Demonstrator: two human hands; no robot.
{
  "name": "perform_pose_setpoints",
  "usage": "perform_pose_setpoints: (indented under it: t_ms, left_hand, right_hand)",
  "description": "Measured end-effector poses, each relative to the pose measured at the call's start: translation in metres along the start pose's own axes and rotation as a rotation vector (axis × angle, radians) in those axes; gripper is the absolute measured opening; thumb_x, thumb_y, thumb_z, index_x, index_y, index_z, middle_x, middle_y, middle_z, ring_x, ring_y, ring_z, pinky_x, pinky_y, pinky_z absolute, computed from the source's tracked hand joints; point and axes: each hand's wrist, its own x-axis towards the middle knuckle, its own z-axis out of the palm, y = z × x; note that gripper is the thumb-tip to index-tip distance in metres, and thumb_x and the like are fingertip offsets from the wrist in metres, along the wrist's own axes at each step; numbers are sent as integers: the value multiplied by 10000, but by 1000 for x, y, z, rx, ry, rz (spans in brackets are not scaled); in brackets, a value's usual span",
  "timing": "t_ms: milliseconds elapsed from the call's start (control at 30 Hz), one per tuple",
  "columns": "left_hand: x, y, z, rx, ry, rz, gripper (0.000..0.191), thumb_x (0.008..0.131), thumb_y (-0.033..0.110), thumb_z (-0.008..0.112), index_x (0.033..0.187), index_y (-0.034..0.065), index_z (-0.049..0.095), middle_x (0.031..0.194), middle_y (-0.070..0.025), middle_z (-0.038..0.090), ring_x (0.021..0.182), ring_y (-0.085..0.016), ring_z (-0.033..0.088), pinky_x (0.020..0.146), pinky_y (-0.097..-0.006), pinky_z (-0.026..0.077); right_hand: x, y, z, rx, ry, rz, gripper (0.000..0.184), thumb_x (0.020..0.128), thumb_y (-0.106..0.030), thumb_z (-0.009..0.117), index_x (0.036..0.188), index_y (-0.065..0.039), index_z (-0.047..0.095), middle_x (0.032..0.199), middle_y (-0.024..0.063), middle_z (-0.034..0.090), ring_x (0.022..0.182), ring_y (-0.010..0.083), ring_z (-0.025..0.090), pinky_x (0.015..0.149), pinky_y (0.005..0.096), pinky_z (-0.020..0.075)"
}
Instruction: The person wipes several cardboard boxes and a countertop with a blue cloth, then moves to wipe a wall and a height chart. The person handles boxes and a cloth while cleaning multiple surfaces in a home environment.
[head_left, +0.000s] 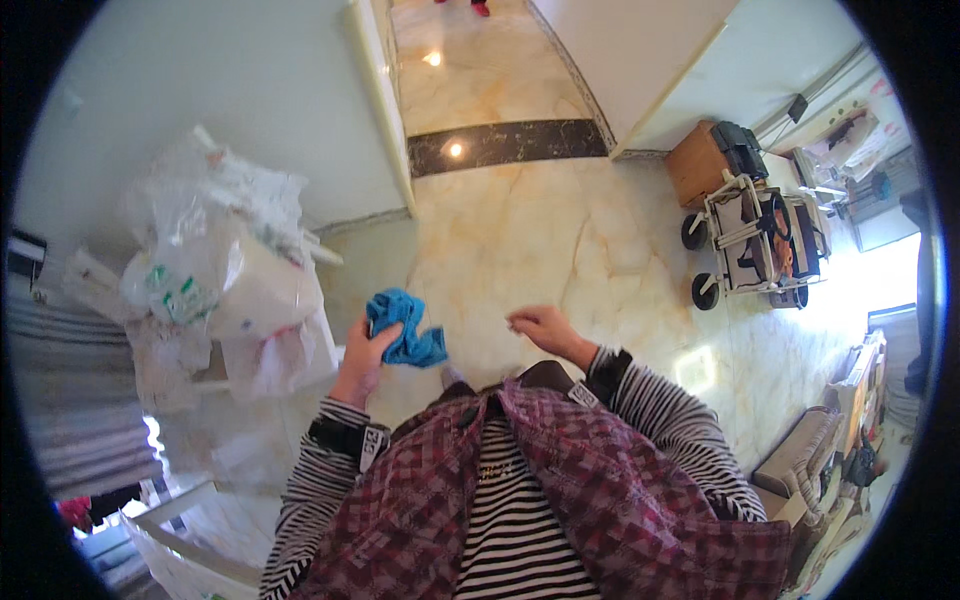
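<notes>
A crumpled blue cloth (406, 330) is bunched in my left hand (366, 360), with the thumb pressed over it and one end hanging to the right. It is held above the pale marble-look floor, in front of my body. My right hand (549, 330) is over the floor to the right, apart from the cloth. Its fingers are loosely bent, and I see nothing in them. Both wrists carry black bands with printed tags over striped sleeves.
At left, plastic bags (255, 285) pile on a white stand. A doorway with a dark threshold strip (510, 146) lies ahead; red shoes (480, 7) show beyond it. A folded wheeled cart (742, 232) and a cardboard box (696, 165) stand at right, with a cushioned seat (799, 450) lower down.
</notes>
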Motion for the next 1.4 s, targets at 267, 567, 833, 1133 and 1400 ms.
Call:
perform_pose_setpoints:
  t_ms: [267,567,833,1133,1400]
  left_hand:
    - [106,19,57,165,-39,5,245,883,80,592,1117,11,606,1024,-46,636,925,-136,602,844,-301,481]
    - [228,76,146,306,-67,9,303,926,118,563,1212,19,561,1055,-62,633,906,-147,611,791,-312,521]
    - [303,117,160,168,205,88,257,927,114,569,1166,24,588,1042,-39,642,922,-129,608,842,-298,498]
    - [442,201,180,163,253,330,258,913,95,585,1155,9,600,1026,-28,637,908,-105,589,837,-278,484]
    - [547,281,183,78,239,430,280,902,71,586,1172,-3,573,1053,-44,626,947,-115,576,878,-277,459]
  right_hand:
    - [53,48,-96,439,43,235,286,905,-177,568,1074,41,643,905,98,698,799,157,661,740,275,526]
    - [192,10,-237,258,-112,2,258,910,-139,553,1075,41,639,894,91,691,827,138,648,740,269,515]
    - [250,10,-283,358,-190,89,270,905,-154,553,1048,58,638,885,102,691,805,150,651,742,286,517]
    - [358,-6,-374,355,28,127,249,917,-150,536,1034,38,649,879,96,689,798,142,647,716,273,511]
    - [458,-34,-402,420,35,217,237,930,-133,529,1077,29,620,924,85,674,816,142,636,753,261,507]
